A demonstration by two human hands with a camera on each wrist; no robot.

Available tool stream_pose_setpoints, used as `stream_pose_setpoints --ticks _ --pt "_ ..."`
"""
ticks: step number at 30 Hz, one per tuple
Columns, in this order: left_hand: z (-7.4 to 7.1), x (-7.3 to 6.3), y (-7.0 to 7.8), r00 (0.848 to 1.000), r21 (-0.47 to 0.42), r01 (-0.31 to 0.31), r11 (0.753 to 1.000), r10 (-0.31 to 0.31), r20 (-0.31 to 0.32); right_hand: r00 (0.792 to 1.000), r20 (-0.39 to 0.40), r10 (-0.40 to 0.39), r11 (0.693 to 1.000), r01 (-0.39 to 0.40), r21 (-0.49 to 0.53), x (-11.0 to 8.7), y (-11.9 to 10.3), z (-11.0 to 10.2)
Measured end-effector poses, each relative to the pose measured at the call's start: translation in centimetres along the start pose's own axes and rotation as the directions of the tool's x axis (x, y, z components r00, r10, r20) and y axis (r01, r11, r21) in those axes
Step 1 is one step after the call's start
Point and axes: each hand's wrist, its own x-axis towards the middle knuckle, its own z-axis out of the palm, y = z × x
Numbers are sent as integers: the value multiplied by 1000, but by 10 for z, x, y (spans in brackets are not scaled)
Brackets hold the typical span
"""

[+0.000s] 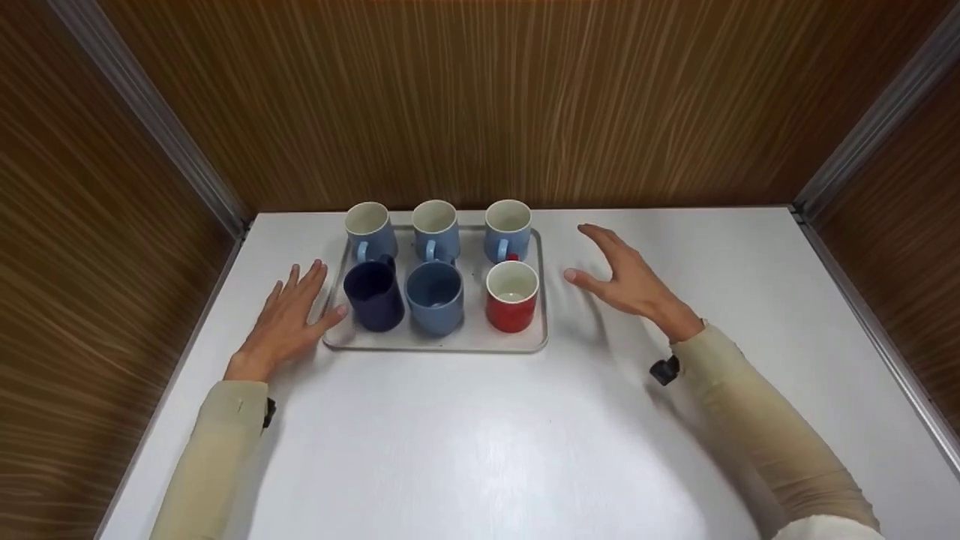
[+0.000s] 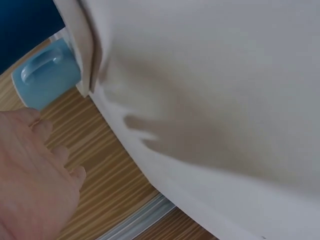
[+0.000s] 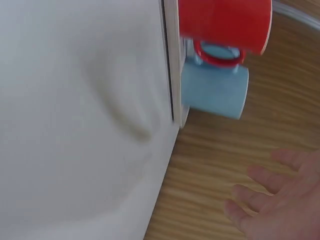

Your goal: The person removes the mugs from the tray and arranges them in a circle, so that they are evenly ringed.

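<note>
A pale rectangular tray [image 1: 474, 343] holds several upright mugs in two rows. Along the back stand three light blue mugs with white insides: a left one [image 1: 379, 241], a middle one [image 1: 444, 241] and a right one [image 1: 495, 231]. The front row has a dark navy mug [image 1: 379, 307], a grey-blue mug [image 1: 436, 311] and a red mug [image 1: 511, 313]. My left hand [image 1: 289, 319] is beside the tray's left edge, fingers extended and thumb toward the navy mug. My right hand [image 1: 626, 277], thumb and fingers spread apart, hovers right of the tray. Neither hand holds anything.
The tray sits toward the back of a white table [image 1: 480, 442]. A wood-grain panel [image 1: 480, 105] rises behind it, with side panels at left [image 1: 90, 262] and right [image 1: 900, 225]. Metal strips [image 1: 157, 112] run along the panel corners.
</note>
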Motion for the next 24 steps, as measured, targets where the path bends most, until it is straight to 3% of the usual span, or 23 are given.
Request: stream_pose_setpoints --ticks 12,21,24 --pt "23 0 5 994 30 13 999 -16 111 995 96 1 990 -15 143 -3 -28 39" --pt "35 -1 1 984 64 23 998 -34 173 989 49 -138 949 117 294 3 -40 70" --pt "37 -1 1 984 67 22 997 -33 173 990 37 -136 930 115 348 4 -42 79"
